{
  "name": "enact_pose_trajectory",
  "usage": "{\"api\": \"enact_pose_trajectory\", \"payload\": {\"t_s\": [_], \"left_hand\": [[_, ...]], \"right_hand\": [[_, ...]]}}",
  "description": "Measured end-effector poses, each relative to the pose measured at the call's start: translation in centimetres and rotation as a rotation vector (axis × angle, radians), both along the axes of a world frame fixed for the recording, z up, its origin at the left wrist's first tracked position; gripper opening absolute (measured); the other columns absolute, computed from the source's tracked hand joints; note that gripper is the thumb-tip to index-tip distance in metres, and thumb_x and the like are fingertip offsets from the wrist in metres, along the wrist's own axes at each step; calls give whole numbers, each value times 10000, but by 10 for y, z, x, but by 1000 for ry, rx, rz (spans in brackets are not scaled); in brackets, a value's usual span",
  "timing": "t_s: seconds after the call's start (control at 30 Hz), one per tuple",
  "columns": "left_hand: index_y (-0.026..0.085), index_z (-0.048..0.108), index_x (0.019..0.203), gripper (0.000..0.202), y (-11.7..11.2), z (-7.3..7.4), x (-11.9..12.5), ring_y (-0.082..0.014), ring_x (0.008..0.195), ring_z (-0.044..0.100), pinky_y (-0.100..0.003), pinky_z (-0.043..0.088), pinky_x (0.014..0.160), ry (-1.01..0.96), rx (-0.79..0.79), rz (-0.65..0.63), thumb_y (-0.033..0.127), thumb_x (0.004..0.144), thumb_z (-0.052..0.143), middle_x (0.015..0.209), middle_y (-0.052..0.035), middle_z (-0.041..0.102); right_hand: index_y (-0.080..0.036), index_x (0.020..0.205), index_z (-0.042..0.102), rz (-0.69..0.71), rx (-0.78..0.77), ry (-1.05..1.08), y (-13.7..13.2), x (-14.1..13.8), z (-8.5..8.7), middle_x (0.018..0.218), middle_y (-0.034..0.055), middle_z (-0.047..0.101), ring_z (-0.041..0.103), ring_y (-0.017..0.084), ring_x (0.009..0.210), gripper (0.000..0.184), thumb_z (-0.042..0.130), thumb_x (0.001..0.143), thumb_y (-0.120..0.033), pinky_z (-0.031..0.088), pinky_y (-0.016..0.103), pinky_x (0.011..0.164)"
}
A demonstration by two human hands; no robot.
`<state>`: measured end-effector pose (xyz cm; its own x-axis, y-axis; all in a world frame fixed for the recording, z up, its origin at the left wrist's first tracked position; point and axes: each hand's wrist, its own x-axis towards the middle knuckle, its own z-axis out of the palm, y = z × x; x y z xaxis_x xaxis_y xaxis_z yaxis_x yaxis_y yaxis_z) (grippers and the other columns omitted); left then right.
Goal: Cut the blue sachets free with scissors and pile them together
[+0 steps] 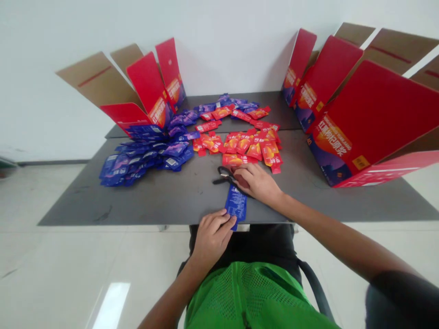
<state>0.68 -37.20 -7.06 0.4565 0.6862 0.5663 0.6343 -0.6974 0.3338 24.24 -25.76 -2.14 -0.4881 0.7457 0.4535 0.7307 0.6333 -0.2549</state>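
My left hand is at the table's near edge, its fingers pinching the lower end of a blue printed sachet. The top of that sachet runs under my right hand. My right hand closes over black-handled scissors, whose finger loops stick out past my fingertips to the left. A heap of blue sachets lies at left on the grey table. A spread of red sachets lies just beyond my right hand.
Open red cardboard display boxes with brown flaps stand at the table's far left and along its right side. A seam crosses the table behind the sachets. A white wall rises behind it, and a tiled floor surrounds it.
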Motion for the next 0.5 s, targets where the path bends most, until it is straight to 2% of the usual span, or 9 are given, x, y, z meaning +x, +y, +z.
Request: {"api": "enact_pose_trajectory", "payload": {"t_s": [0.1, 0.27, 0.37, 0.5], "left_hand": [[199, 711, 1219, 261, 1, 7, 1, -275, 1121, 679, -442, 553, 915, 48, 10, 0, 165, 972, 631, 1055, -83, 732], [186, 720, 1132, 166, 6, 21, 5, -251, 1019, 698, -406, 582, 847, 106, 2, -13, 213, 989, 640, 1056, -81, 733], [192, 716, 1083, 125, 13, 30, 6, -203, 920, 713, -355, 592, 814, 66, 18, 5, 245, 1009, 630, 1060, -65, 748], [185, 689, 1063, 130, 31, 48, -6, -171, 844, 734, -292, 586, 799, -44, 95, 78, 220, 1042, 566, 957, -51, 769]], "right_hand": [[-239, 1196, 614, -86, 99, 25, 8, 18, 13, 1241, 108, 645, 623, 280, 1106, 179, 557, 1037, -300, 553, 454, 947], [-261, 1206, 605, -235, 202, 259, -29, 44, 26, 1228, 118, 646, 627, 303, 1139, 241, 640, 986, -354, 543, 478, 975], [-261, 1150, 617, -328, 213, 328, -48, 62, 21, 1162, 114, 655, 648, 311, 1065, 267, 663, 959, -441, 560, 472, 888], [-271, 1091, 630, -433, 203, 393, -59, 90, 0, 1084, 106, 660, 659, 344, 962, 363, 647, 926, -594, 545, 512, 797]]}}
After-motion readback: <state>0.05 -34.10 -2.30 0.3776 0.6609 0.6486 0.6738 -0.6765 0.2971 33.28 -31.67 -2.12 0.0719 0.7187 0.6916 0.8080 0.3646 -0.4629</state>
